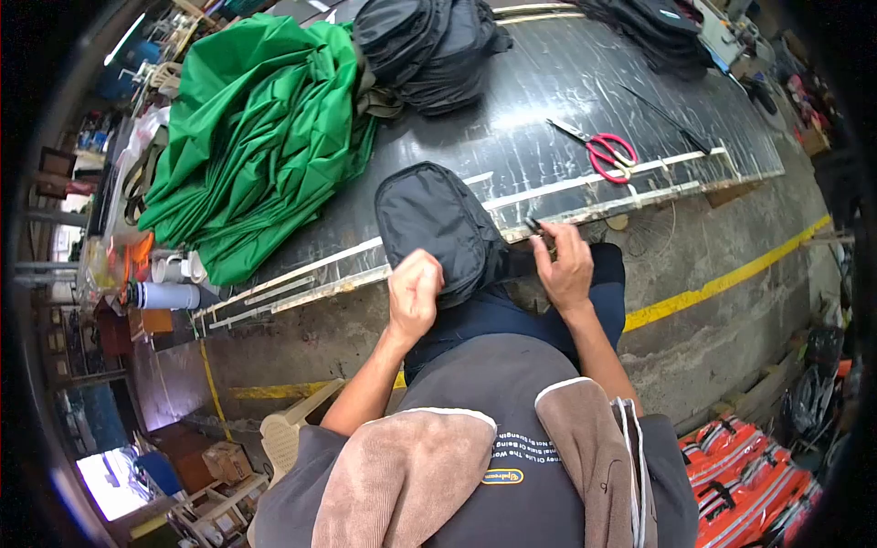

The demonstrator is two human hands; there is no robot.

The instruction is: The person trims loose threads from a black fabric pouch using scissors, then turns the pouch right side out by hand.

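A small black zippered bag lies at the table's near edge, its lower end over my lap. My left hand is closed in a fist at the bag's lower left edge; what its fingers hold, if anything, is hidden. To the right of the bag, my right hand is closed with thumb and fingers together. A small black piece sticks out at its fingertips, too small to name. Dark strap-like material runs from the bag's side toward this hand.
On the dark table lie red-handled scissors and a thin black rod-like tool. Green fabric is heaped at the left. Stacked black bags stand at the back, more black bags at the far right.
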